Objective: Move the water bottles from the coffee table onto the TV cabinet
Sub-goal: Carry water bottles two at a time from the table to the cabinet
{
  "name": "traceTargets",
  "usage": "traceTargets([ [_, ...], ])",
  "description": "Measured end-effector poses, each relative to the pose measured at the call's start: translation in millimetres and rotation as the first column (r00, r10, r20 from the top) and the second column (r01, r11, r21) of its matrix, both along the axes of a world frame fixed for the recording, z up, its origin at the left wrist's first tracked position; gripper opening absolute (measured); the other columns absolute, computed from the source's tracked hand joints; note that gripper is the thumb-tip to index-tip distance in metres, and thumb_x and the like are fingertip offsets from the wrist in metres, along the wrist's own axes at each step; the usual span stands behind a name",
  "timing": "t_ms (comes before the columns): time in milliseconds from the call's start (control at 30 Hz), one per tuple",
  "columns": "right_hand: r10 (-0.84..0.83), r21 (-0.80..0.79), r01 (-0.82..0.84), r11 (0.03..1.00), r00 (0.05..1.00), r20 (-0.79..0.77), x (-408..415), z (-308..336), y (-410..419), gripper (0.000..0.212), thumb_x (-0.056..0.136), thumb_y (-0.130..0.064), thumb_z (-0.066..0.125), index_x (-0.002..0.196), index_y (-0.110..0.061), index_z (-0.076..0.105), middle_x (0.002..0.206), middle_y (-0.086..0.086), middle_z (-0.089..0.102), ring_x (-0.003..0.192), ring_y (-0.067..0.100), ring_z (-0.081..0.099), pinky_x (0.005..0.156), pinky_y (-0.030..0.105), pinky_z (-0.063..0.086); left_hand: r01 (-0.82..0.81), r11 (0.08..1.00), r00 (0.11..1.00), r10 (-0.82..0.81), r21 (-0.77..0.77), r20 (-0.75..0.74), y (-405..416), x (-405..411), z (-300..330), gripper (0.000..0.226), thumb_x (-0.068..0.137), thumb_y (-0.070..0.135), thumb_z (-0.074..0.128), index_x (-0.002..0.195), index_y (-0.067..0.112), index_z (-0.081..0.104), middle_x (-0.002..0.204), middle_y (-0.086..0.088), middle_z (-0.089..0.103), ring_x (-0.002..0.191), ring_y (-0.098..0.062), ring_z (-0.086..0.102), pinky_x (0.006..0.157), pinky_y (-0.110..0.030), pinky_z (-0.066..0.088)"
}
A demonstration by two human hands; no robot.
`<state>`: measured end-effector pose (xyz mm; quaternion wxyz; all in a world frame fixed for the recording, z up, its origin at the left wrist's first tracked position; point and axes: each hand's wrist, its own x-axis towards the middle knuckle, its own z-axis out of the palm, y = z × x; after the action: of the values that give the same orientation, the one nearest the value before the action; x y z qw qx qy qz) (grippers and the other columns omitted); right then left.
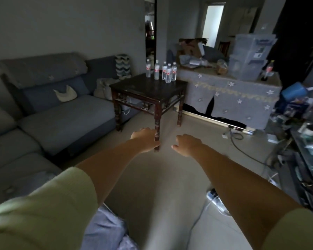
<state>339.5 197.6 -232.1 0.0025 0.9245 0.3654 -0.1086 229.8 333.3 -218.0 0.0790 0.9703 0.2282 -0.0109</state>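
Fingers loosely curled on both hands, holding nothing: left hand and right hand stretched forward over bare floor, well short of the table. 5 bottles upright in a tight cluster at the table's far edge, none yet moved. Cabinet probably the dark, cluttered unit at right, though hard to confirm in the dim light. Arms out ahead, seemingly readying for a reach once nearer.
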Motion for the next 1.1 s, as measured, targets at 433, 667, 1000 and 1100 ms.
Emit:
traceTargets([
  [433, 0.069, -0.005, -0.07, 0.998, 0.996, -0.048, 155.5, -2.8, 107.3, 0.052, 0.098, -0.047, 0.041, 0.132, -0.008, 0.049, 0.133, 0.015, 0.054, 0.123, 0.032, 0.052, 0.1, 0.042, 0.043, -0.124, 0.992, 0.992, 0.124, 0.01, 0.017, 89.5, 125.3, 9.4, 0.053, 0.094, 0.048, 0.05, 0.139, 0.019, 0.046, 0.142, -0.007, 0.047, 0.128, -0.026, 0.046, 0.101, -0.04, 0.042],
  [667, 0.124, -0.052, -0.126, 0.991, 0.991, -0.043, 207.6, -6.4, 181.1, 0.052, 0.099, -0.044, 0.04, 0.134, -0.006, 0.049, 0.135, 0.016, 0.054, 0.126, 0.032, 0.05, 0.101, 0.039, 0.041, -0.151, 0.988, 0.989, 0.151, 0.018, 0.004, 155.8, 169.3, 4.5, 0.059, 0.095, 0.049, 0.048, 0.146, 0.022, 0.034, 0.147, -0.006, 0.04, 0.135, -0.027, 0.039, 0.106, -0.041, 0.037],
  [1000, 0.215, -0.065, -0.216, 0.974, 0.976, -0.025, 273.3, -16.1, 347.0, 0.056, 0.1, -0.045, 0.039, 0.135, -0.003, 0.049, 0.134, 0.019, 0.055, 0.125, 0.033, 0.052, 0.101, 0.039, 0.042, -0.249, 0.969, 0.969, 0.249, -0.004, 0.0, 314.4, 230.7, -7.3, 0.051, 0.094, 0.045, 0.05, 0.138, 0.019, 0.043, 0.137, -0.009, 0.05, 0.126, -0.029, 0.047, 0.099, -0.042, 0.042],
  [1100, 0.182, -0.051, -0.184, 0.982, 0.982, -0.043, 296.2, -14.1, 391.8, 0.056, 0.099, -0.046, 0.038, 0.136, -0.005, 0.046, 0.136, 0.018, 0.052, 0.127, 0.033, 0.049, 0.104, 0.041, 0.041, -0.234, 0.972, 0.972, 0.234, -0.005, -0.02, 363.7, 253.0, -2.4, 0.05, 0.094, 0.043, 0.051, 0.137, 0.02, 0.044, 0.139, -0.009, 0.049, 0.126, -0.029, 0.048, 0.099, -0.042, 0.043],
])
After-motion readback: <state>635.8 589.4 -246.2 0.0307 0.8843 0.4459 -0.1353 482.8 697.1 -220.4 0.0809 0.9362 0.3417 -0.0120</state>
